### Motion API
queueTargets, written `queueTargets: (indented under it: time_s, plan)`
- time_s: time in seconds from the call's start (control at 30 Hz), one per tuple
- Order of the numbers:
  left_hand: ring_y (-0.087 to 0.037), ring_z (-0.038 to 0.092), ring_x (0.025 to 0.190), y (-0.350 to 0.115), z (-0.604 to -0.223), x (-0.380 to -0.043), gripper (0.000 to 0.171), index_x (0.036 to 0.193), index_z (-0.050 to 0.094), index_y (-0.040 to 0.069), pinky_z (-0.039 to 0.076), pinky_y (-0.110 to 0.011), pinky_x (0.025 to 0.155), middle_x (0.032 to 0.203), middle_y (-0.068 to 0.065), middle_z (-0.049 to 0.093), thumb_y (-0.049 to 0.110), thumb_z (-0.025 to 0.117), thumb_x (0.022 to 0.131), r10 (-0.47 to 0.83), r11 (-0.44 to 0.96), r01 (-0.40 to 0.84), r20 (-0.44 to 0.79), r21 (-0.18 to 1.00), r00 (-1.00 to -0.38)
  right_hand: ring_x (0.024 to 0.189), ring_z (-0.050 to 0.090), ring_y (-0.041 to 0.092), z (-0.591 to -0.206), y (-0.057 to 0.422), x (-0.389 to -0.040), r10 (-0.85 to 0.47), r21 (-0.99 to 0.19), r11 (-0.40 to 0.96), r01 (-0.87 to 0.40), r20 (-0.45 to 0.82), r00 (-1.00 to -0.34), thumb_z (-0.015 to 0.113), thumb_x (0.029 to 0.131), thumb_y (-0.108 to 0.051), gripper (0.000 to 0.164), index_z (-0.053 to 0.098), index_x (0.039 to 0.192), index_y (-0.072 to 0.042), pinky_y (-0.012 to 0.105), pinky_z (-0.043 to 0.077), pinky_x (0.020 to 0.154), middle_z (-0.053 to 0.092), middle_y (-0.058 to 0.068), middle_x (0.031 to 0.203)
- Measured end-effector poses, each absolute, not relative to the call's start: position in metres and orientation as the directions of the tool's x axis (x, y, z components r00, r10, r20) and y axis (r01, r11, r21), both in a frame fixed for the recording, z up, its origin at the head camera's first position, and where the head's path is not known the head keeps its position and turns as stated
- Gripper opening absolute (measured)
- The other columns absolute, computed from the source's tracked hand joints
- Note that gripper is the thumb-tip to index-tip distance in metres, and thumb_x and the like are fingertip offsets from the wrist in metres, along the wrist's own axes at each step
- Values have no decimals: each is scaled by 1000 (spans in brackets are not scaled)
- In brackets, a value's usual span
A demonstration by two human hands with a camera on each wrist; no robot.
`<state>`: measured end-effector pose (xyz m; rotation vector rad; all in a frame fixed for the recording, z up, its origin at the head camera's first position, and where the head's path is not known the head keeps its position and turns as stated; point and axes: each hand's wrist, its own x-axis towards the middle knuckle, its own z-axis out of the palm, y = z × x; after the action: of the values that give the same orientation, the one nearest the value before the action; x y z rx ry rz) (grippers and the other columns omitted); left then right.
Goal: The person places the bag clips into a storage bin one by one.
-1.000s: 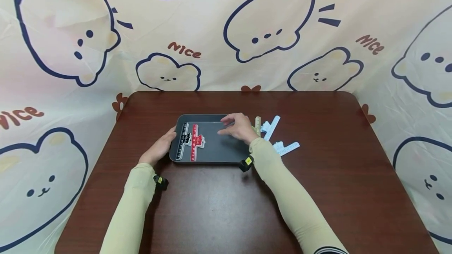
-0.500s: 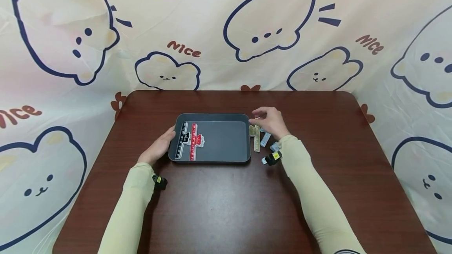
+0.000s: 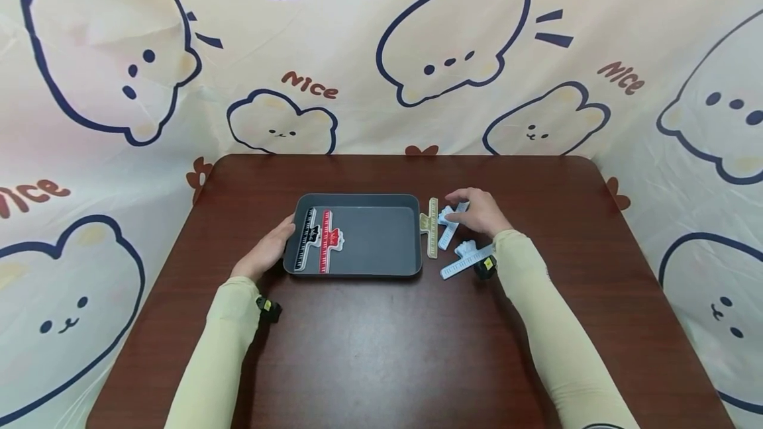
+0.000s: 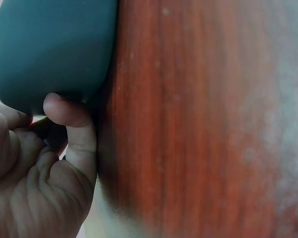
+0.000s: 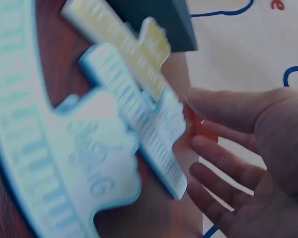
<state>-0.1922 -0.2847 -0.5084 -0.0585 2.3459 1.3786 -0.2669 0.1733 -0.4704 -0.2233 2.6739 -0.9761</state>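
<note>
My left hand (image 3: pixel 265 247) holds the left end of a dark grey tray (image 3: pixel 381 269); in the left wrist view its thumb presses against the tray's outer wall. Inside the tray, at its left, a black piano-key clip (image 3: pixel 306 238) and a red piano-key clip (image 3: pixel 326 241) lie side by side. My right hand (image 3: pixel 481 212) is over a light blue piano-key clip (image 5: pixel 139 114), fingers apart and nothing gripped. A second light blue clip (image 3: pixel 467 262) lies nearer me, below the right wrist. Between the tray and these sits a yellow clip (image 3: pixel 432 228).
The brown table (image 3: pixel 369 343) has rounded far corners. A pale curtain (image 3: pixel 357 38) printed with cartoon bears hangs behind it and along both sides. A small black wrist camera (image 3: pixel 268 308) sits on the left wrist.
My right hand has moved from above the tray rightward to the light blue clips. The nearer blue clip has shifted left and toward me. My left hand stays at the tray.
</note>
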Motion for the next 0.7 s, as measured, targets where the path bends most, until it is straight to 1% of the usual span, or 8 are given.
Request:
queueTargets:
  time_s: [0.17,0.33,0.47,0.53,0.7]
  plan:
    - [-33,2,162,-285,-507,-192,60,169,6,20,6,-63,128,176,-8,5,40,22,114,176,520,-224,-360,824,-916,127,53,35,-480,171,-270,-286,-561,817,-133,-194,-938,82,91,-20,50,67,138,-10,56,46,109,60,17,140]
    - [-33,2,162,-282,-505,-193,60,169,5,21,5,-64,127,176,-8,5,40,22,114,180,528,-219,-360,821,-915,129,52,37,-483,167,-269,-325,-468,858,-213,-171,-930,82,91,-22,46,70,134,-10,55,46,108,60,20,139]
    - [-34,2,162,-282,-505,-194,60,169,6,21,5,-64,127,176,-9,5,40,22,114,178,529,-213,-354,821,-918,126,56,38,-482,167,-268,-324,-449,862,-233,-135,-936,82,90,-21,41,73,128,-8,55,48,106,63,19,132]
    - [-34,3,162,-283,-506,-194,60,169,6,22,6,-64,127,176,-8,6,40,22,114,171,528,-226,-363,819,-916,121,58,36,-482,167,-268,-319,-448,863,-232,-128,-939,82,91,-21,40,73,127,-8,54,49,105,64,18,128]
    - [-33,2,162,-284,-507,-194,60,169,4,23,7,-63,127,176,-7,5,42,21,114,164,521,-248,-381,817,-910,110,61,36,-481,171,-269,-301,-417,879,-229,-116,-947,79,93,-24,41,71,130,-9,54,52,99,62,19,126]
